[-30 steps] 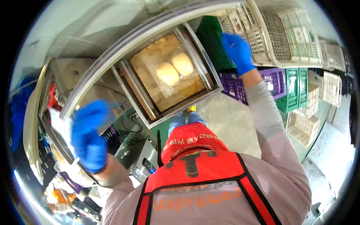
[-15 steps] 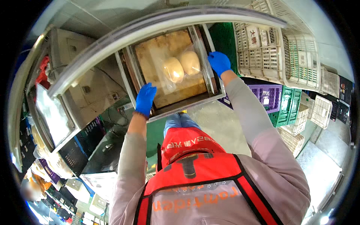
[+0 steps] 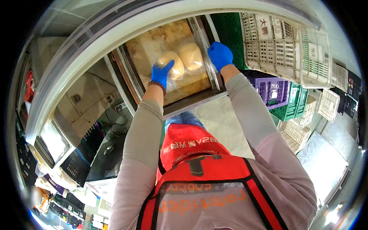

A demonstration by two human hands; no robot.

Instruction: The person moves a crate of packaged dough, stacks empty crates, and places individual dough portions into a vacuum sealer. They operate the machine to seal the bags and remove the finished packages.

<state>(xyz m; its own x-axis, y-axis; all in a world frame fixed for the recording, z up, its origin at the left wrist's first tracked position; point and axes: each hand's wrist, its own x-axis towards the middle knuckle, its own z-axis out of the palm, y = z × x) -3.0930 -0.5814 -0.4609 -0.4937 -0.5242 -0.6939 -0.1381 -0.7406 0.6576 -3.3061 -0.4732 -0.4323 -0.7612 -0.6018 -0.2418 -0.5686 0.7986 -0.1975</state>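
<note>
My left hand (image 3: pixel 161 73), in a blue glove, is open, thumb spread and fingertips at the near side of a clear bag holding two rounded, pale yellow items (image 3: pixel 189 55). The bag lies on a stained tan board (image 3: pixel 142 44) inside a steel-framed chamber (image 3: pixel 198 100). My right hand (image 3: pixel 220 55), also gloved in blue, is closed on the chamber's right rim, its fingertips partly hidden. A thick curved edge of a raised transparent lid (image 3: pixel 109 30) arches above the chamber and both hands.
Stacked white crates (image 3: pixel 264 50) stand at upper right, with purple (image 3: pixel 268 88) and green crates (image 3: pixel 291 101) below them. A machine casing (image 3: pixel 82 92) and a black surface (image 3: pixel 103 161) are on my left. A blurred person (image 3: pixel 31 195) appears at the lower left edge.
My left hand came in from the left to the chamber's rim, then moved inward onto the bag. My right hand moved down from above the crates to the chamber's right rim and closed there.
</note>
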